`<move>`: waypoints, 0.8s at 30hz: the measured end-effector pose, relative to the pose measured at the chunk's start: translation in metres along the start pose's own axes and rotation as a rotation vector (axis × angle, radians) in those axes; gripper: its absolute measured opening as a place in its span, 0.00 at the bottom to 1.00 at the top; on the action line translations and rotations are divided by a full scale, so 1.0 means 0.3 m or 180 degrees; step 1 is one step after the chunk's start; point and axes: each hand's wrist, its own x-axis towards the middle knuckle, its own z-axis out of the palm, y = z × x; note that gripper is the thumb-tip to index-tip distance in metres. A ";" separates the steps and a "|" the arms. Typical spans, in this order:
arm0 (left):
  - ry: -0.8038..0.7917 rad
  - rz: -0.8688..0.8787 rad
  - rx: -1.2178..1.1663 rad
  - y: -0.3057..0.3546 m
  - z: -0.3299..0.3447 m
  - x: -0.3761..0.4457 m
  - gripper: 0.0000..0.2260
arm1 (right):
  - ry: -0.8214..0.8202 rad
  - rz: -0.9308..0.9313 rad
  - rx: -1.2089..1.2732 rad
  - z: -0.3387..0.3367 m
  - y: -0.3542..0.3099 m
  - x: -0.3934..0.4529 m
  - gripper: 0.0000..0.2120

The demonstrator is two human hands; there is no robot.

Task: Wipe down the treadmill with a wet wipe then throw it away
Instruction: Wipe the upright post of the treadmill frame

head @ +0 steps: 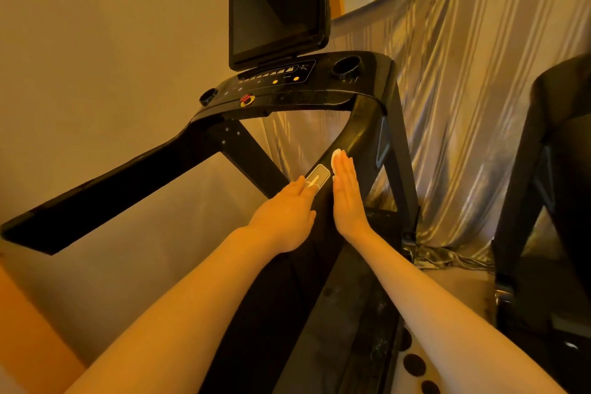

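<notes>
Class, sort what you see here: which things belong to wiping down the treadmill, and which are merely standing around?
Belong to the job:
right handrail
wet wipe under the right hand
left hand resting on the rail
console
screen

Standing around:
curtain
second machine

**Wipe mostly hidden under the hand**

Only a white edge of the wet wipe (334, 159) shows past the right hand (347, 198). The console labels (271, 75) are too small to read. The neighbouring machine (556, 189) is cropped at the right edge.
</notes>
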 end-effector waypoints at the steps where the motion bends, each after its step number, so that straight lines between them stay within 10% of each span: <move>1: 0.0006 0.0020 0.0005 -0.004 0.004 -0.006 0.25 | 0.0020 0.0034 -0.0011 0.001 -0.005 0.009 0.33; 24: 0.0326 -0.0031 0.0162 -0.003 0.044 -0.008 0.24 | 0.0443 0.0601 0.0593 0.052 -0.009 -0.071 0.27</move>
